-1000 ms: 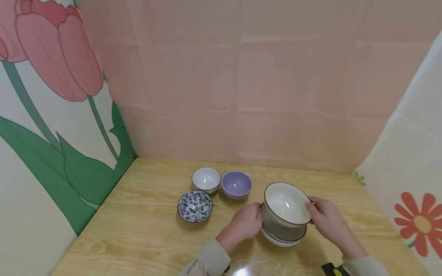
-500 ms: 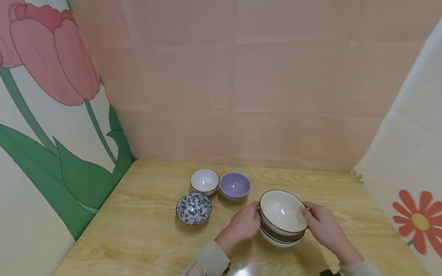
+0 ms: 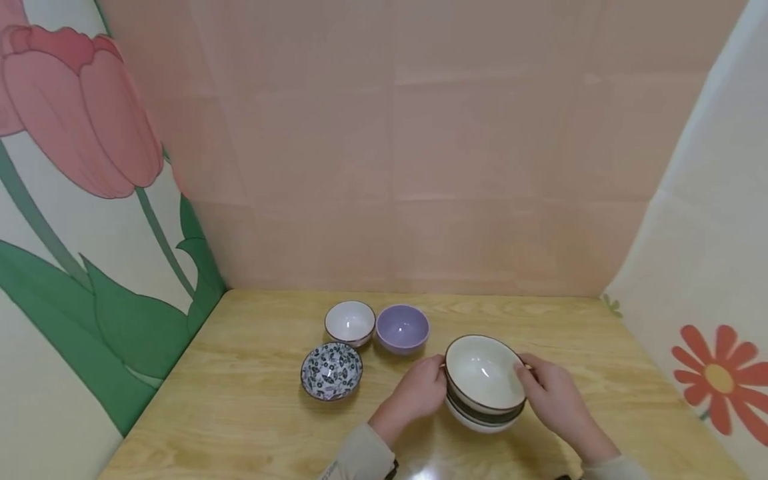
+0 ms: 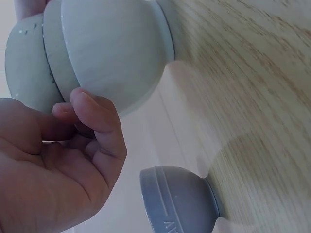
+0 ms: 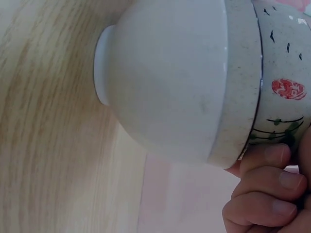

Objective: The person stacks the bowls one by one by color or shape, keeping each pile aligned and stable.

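- Two grips on the cream bowl (image 3: 485, 370), topmost of a stack at the right of the bench (image 3: 228, 387): left edge in the curled left hand (image 3: 417, 388), right edge in the right hand (image 3: 555, 393), thumb inside the rim.
- Apparently a little tilted, lower toward the right; impossible to tell whether fully seated. Could rock or drop with a knock if let go unevenly.
- Curled fingers (image 5: 260, 208) close to the dark rim of the speckled middle bowl (image 5: 243, 58): could get nipped under settling weight.
- Narrow foot under the white bottom bowl (image 5: 170, 82): could slide or tip with a sideways push up top.
- Purple bowl (image 3: 403, 328) near the left hand: could be bumped by a careless withdrawal, then jolted against the small white bowl (image 3: 350, 322), just beside, with the floral bowl (image 3: 332, 371) in front.
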`<state>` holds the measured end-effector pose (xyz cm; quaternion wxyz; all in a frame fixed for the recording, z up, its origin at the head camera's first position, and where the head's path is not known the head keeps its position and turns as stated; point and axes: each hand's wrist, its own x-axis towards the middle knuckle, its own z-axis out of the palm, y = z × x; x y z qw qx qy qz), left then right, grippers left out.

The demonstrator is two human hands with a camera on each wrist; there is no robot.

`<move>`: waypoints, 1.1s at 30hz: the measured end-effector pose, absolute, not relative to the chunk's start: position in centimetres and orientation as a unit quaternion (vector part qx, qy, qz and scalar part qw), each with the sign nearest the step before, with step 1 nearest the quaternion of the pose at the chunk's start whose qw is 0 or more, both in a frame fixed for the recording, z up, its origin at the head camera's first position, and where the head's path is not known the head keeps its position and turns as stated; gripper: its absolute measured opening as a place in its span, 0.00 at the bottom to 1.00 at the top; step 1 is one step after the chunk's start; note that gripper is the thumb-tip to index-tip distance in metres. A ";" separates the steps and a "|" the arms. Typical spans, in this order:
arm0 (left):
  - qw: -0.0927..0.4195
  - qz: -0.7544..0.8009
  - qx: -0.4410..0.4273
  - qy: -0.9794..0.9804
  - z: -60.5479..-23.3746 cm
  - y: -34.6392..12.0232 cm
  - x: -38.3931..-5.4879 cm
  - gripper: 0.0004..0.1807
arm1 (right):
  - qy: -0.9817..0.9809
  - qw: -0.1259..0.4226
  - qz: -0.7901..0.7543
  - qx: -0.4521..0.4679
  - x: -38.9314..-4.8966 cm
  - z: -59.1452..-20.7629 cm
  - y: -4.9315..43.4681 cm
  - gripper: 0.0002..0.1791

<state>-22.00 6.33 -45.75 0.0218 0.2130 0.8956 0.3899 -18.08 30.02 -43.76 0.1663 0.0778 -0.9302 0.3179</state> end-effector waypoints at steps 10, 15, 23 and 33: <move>0.030 0.411 0.206 0.888 -45.7 6.2 -22.0 0.23 | -0.928 0.189 0.312 0.075 -18.1 -44.4 30.0 0.14; 0.045 0.432 0.202 0.878 -45.6 6.1 -22.1 0.23 | -0.930 0.200 0.301 0.073 -18.1 -44.7 29.9 0.13; 0.093 0.461 0.168 0.866 -44.9 5.9 -21.7 0.27 | -0.937 0.193 0.285 0.068 -18.0 -45.1 30.1 0.14; 0.093 0.442 0.155 0.878 -45.0 6.4 -21.7 0.33 | -0.943 0.184 0.270 0.059 -17.7 -44.6 29.8 0.15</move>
